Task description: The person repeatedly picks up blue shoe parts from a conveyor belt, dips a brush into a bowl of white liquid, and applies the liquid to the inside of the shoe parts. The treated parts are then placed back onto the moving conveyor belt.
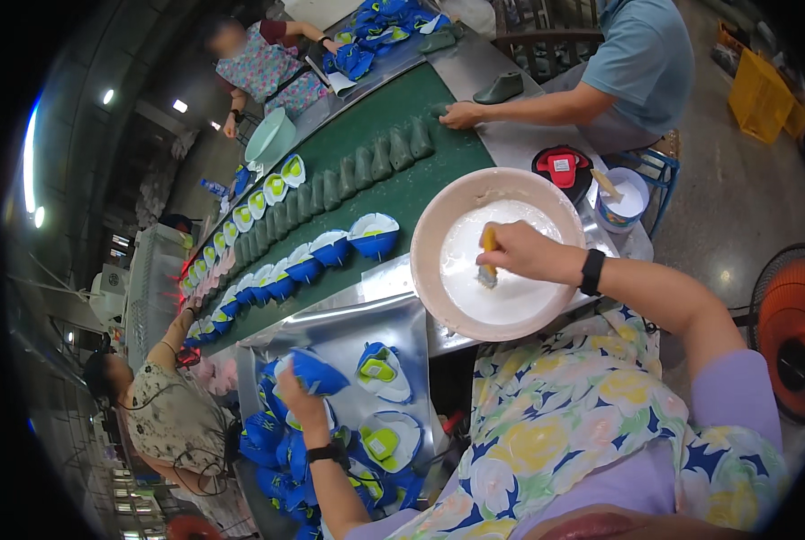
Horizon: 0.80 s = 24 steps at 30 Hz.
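Observation:
My right hand [521, 252] is closed round the yellow handle of a brush [487, 239]. The brush's bristles dip into white liquid [511, 301] in a wide pink basin [423, 256]. On the left, my left hand [296, 396] grips a blue shoe upper [323, 373] above a metal tray [330, 335]. Loose blue uppers with white and lime linings [386, 441] lie in the tray beside and under that hand, several heaped together. How the fingers sit under the held upper is partly hidden.
A green conveyor belt [443, 180] carries rows of blue uppers [374, 238] and grey-green shoe lasts [380, 162]. Co-workers sit at the far right, far left and near left. Beside the basin stand a white bucket [626, 205] and a red-black object [562, 168]. An orange fan [794, 337] is at right.

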Tool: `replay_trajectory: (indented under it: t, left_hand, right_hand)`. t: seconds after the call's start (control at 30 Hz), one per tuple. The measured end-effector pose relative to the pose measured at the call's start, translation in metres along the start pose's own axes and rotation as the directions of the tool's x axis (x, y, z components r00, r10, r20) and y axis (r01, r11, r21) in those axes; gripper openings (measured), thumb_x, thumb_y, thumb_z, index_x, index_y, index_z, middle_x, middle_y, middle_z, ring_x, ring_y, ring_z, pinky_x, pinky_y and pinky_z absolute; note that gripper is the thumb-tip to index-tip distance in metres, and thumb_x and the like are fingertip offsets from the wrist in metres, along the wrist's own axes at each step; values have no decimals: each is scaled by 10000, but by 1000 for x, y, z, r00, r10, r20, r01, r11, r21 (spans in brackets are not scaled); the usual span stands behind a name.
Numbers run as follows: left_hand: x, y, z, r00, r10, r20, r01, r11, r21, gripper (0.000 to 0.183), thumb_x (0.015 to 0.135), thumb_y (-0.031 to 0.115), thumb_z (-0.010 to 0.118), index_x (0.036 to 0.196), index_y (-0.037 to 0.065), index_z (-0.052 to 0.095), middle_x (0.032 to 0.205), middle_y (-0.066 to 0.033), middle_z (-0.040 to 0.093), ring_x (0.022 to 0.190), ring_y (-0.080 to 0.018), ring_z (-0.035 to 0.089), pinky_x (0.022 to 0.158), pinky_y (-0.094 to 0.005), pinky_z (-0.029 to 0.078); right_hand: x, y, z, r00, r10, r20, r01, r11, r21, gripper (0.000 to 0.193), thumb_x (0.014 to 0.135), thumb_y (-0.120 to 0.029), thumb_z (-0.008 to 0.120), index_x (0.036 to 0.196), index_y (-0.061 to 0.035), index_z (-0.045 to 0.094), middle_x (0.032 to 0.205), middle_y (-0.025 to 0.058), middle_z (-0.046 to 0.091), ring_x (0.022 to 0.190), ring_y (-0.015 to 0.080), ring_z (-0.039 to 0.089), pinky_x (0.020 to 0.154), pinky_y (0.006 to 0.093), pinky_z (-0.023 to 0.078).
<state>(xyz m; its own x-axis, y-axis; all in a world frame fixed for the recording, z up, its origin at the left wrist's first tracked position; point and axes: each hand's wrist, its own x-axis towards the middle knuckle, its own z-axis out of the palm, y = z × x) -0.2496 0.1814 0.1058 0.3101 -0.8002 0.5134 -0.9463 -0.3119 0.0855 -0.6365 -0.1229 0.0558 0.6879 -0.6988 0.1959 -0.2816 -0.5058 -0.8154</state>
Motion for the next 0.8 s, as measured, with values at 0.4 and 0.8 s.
replay_trajectory:
  t: [0.4, 0.8]
  left_hand:
    - [49, 64, 18, 888, -25, 460, 423, 439, -793, 555, 984, 214, 574, 1486, 94, 371, 1418, -85, 514, 1247, -242, 561, 1027, -391, 495]
    - [131, 174, 93, 639, 313, 702, 684, 185, -705, 389, 883, 69, 678, 1253, -4, 578, 1143, -63, 665, 1031, -166, 639, 905, -305, 524]
  right_hand:
    - [-15, 1, -46, 956, -142, 256, 160, 986, -54, 242, 878, -209, 688, 1002, -20, 603, 874, 215, 666, 845, 390, 653, 755, 435, 505]
    - [13, -17, -100, 924, -309, -226, 332, 941, 72, 252, 920, -239, 706, 1045, -35, 628, 860, 125, 680, 737, 215, 664, 678, 269, 520]
